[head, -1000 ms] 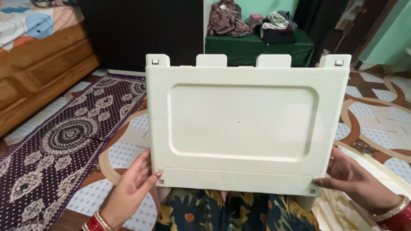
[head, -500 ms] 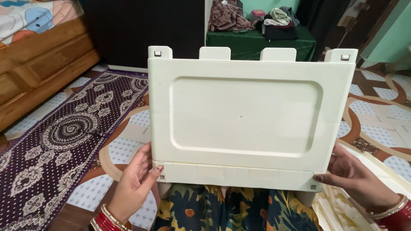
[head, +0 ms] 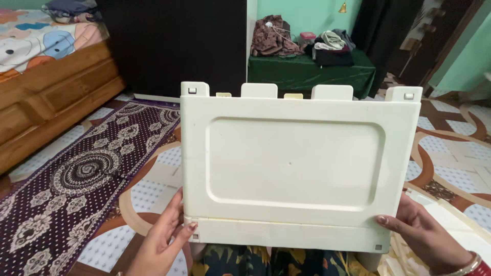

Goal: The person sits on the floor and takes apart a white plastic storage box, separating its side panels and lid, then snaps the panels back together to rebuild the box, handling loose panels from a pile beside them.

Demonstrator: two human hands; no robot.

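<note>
I hold a large cream plastic panel (head: 296, 163) upright in front of me. It is rectangular with a recessed middle and several tabs along its top edge. My left hand (head: 163, 240) grips its lower left corner, thumb on the front face. At the lower right corner my right hand (head: 424, 235) grips the edge, thumb on the front as well. The panel hides my lap and most of the floor behind it.
A dark patterned rug (head: 87, 174) lies on the tiled floor at left, beside a wooden bed (head: 51, 97). Behind stands a green-covered table (head: 312, 71) piled with clothes, next to a black cabinet (head: 179, 46). Another cream plastic piece (head: 460, 225) lies at lower right.
The panel has tilted slightly and shifted a little right and down in view. Both hands have kept their hold on the lower corners.
</note>
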